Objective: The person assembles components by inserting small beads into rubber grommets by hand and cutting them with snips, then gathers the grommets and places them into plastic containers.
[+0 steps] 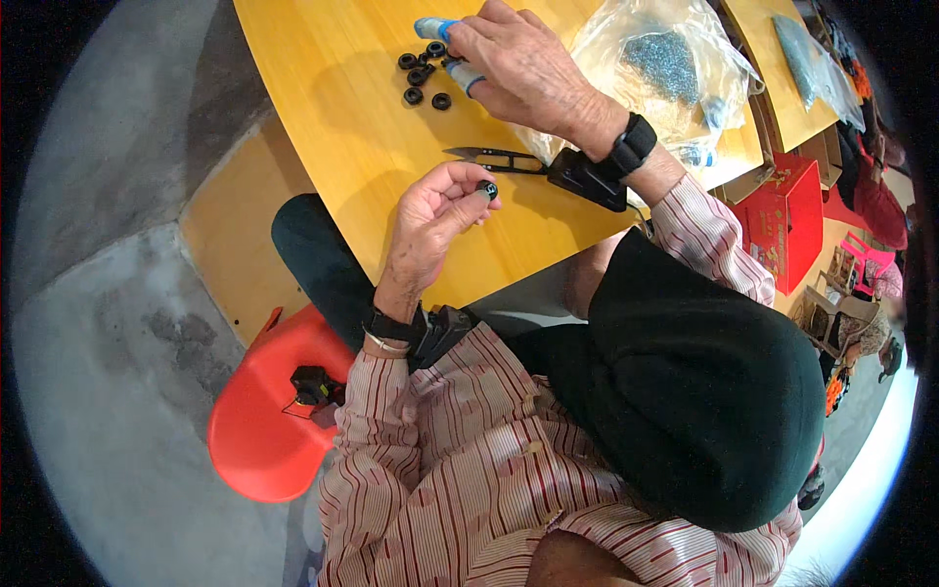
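A worker in a red-striped shirt sits at a yellow bench, a red seat at the left with a small black device resting on it. Closest over the bench edge, the left hand pinches a small, dark round piece between thumb and fingers, holding it above the wood. Just beyond lies a pair of black thread snips, blades pointing left, near a black unit below the right wrist.

Farther out, the right hand, blue-and-white coverings on two digits, reaches over a loose cluster of black rings. Its thumb and forefinger are parted; whether they touch a ring cannot be told, and any hold is unclear. To the right of that hand, a clear plastic bag contains a heap of small bluish-dark bits. A red box stands past the bench's right side, with a pink chair in the background.
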Demonstrator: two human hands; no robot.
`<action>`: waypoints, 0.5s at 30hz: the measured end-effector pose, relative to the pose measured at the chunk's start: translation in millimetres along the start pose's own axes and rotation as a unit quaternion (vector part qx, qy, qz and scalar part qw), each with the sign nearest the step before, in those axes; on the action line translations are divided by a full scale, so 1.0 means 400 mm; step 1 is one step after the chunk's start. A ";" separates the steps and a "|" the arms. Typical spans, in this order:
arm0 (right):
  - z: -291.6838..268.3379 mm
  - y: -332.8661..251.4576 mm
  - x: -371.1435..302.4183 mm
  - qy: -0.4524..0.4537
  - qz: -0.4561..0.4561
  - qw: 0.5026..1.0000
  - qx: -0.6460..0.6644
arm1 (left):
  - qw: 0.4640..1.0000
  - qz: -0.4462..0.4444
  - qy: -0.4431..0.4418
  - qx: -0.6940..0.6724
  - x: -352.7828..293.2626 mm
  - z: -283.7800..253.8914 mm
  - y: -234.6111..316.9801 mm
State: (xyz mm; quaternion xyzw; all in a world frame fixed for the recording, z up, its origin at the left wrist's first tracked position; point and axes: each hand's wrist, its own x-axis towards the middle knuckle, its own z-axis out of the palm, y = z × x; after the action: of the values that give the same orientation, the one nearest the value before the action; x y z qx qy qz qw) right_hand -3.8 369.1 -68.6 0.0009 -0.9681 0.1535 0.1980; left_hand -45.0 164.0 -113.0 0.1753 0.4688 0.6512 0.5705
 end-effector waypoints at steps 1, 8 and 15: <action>0.010 -0.004 0.002 0.009 -0.005 0.999 -0.034 | 1.000 -0.007 0.001 0.001 0.000 -0.002 0.001; 0.067 0.002 -0.019 -0.036 0.017 0.989 -0.144 | 1.000 -0.010 0.002 0.014 0.002 0.014 0.008; 0.080 0.012 -0.023 -0.006 0.018 0.993 -0.114 | 1.000 -0.002 0.000 0.015 0.003 0.012 0.000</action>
State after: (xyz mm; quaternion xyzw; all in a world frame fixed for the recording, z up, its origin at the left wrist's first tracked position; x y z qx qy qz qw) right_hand -7.9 363.5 -101.7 -0.0386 -0.9803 0.0457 0.1885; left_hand -41.7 167.2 -111.2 0.1825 0.4790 0.6429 0.5691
